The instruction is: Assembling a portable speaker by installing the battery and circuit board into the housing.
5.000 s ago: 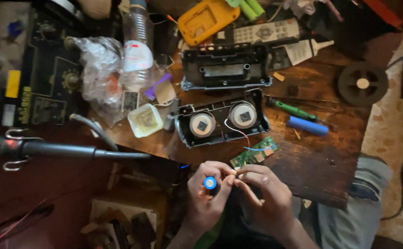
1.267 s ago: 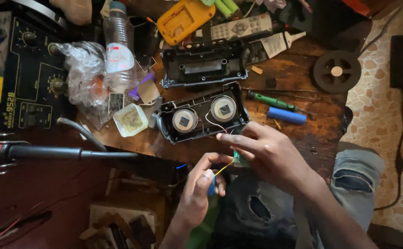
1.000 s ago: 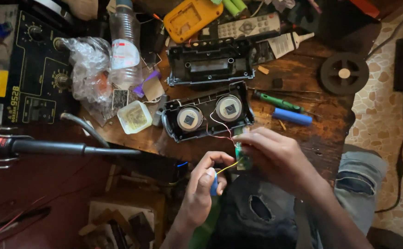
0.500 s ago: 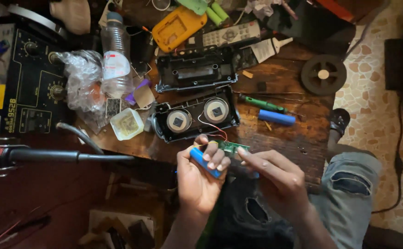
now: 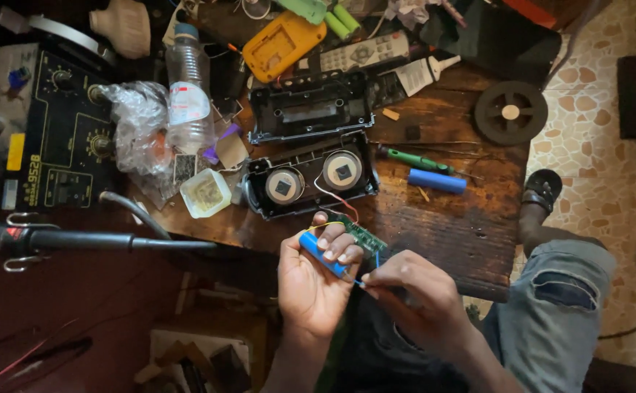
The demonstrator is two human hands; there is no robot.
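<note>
Bare scorched wooden tabletop (image 5: 445, 233) lies open below the blue cylindrical cell (image 5: 437, 181); the black two-speaker housing (image 5: 310, 175), and apparently thin wires, crowd the left.

Scorched, rough wooden table (image 5: 463, 233); glossy blue plastic-wrapped battery (image 5: 323, 254); black plastic speaker shell (image 5: 310, 177).

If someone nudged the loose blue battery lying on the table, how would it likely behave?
The blue battery is a smooth cylinder lying on its side on the wooden table, so it would probably roll if pushed across its length. It looks rigid, likely dense for its size. The green screwdriver just beyond it might stop it.
</note>
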